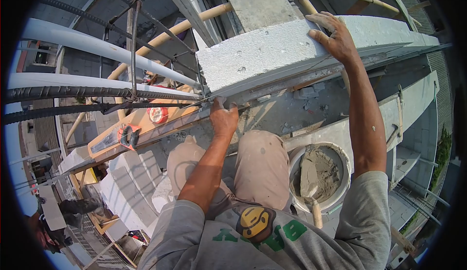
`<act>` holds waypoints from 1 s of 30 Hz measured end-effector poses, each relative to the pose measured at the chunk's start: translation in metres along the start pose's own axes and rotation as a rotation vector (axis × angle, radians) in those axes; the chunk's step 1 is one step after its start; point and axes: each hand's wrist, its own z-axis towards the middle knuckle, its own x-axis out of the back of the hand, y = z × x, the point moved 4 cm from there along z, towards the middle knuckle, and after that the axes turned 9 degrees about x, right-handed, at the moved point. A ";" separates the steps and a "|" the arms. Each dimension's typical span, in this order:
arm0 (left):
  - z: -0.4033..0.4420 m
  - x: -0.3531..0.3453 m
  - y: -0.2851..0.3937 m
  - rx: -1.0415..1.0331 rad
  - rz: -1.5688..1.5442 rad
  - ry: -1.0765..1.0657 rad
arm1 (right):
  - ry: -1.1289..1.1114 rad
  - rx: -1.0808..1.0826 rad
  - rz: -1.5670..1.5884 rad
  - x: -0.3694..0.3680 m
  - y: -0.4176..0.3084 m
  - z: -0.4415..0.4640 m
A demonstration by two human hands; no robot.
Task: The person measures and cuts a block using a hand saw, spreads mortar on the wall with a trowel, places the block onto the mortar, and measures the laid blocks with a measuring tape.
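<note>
White aerated-concrete block (pixel 262 58) on the wall edge, both hands on it.
Right hand (pixel 333 36) spread over the top edge, fingers open, not clamped; left hand (pixel 224 119) at the lower near corner, fingers partly bent, grip hidden, can't tell if closed. Block's left end sits close beside the steel rebar (pixel 134 51). To do it well: press evenly from above, guide the low corner in small nudges, sight the face along the course, keep left fingertips out from underneath, don't knock the end on the bars since the edges likely chip. Bucket (pixel 292 165) of grey mortar (pixel 332 168) with trowel (pixel 309 172) in it, near the right knee; handsaw (pixel 129 136) off left.
</note>
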 end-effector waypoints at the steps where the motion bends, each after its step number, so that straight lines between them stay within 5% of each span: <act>1: 0.000 0.000 0.001 0.001 -0.003 0.003 | -0.001 0.006 0.002 0.000 0.000 0.000; 30: 0.001 -0.004 -0.007 -0.030 -0.045 0.004 | 0.025 0.005 0.020 -0.002 0.002 0.000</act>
